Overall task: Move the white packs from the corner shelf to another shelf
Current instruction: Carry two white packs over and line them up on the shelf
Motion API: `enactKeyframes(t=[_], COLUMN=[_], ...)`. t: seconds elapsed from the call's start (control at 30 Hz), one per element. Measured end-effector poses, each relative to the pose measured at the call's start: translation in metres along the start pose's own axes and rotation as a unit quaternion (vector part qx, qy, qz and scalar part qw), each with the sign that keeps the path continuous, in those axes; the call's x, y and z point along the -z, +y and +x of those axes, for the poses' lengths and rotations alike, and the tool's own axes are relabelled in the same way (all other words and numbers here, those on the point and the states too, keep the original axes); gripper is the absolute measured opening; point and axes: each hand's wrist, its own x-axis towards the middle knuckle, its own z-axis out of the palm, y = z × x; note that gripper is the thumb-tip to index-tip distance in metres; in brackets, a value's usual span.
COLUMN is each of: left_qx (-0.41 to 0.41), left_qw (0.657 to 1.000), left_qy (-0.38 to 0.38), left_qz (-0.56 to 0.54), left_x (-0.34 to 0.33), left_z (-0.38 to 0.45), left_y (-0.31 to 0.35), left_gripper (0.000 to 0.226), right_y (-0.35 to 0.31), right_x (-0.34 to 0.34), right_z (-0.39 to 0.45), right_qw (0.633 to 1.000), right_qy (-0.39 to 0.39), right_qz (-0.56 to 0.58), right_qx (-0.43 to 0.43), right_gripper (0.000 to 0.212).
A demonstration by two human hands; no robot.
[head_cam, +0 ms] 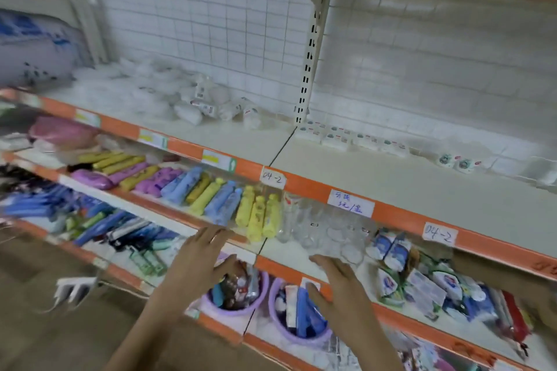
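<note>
Both hands [199,259] empty, white packs [193,96] on shelf [241,135]

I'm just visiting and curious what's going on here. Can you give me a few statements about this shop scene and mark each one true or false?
1. Both hands are empty. True: the left hand and right hand hold nothing.
2. The white packs lie heaped on the shelf by the wall corner. True.
3. The hands are touching the white packs. False: they hover well below, near the lower shelves.
4. The buckets are green. False: they are purple.
5. The shelf edges are orange. True.
</note>
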Motion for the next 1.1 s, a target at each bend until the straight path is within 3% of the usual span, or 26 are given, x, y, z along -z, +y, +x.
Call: enactKeyframes(t=[0.27,0.53,0.83,1.1], left_qx=[0.159,0.280,0.246,0.192], left_qw=[0.985,0.958,0.967,0.981], left_qy=[-0.035,-0.009,0.003,-0.012], left_qz=[0.061,0.069,0.064,0.008], left_x=[0.061,0.123,0.186,0.203], left_z=[-0.092,-0.148,-0.129,-0.066], left_y=[-0.055,-0.177,-0.334,-0.444], left_gripper=[0.042,0.047,0.038,0.043], right_y=[-0.083,-0.202,-0.330,-0.368], right_x=[-0.067,-0.143,-0.196,-0.203], right_z=[0.026,0.103,0.199,0.292], right_qw=[0.994,0.977,0.983,0.987], right_qy=[-0.073,-0.123,-0.089,-0.027], right_qz=[0.006,0.022,0.040,0.054], right_qx=[0.085,0.171,0.156,0.148], right_gripper=[0.038,0.041,0.044,0.035])
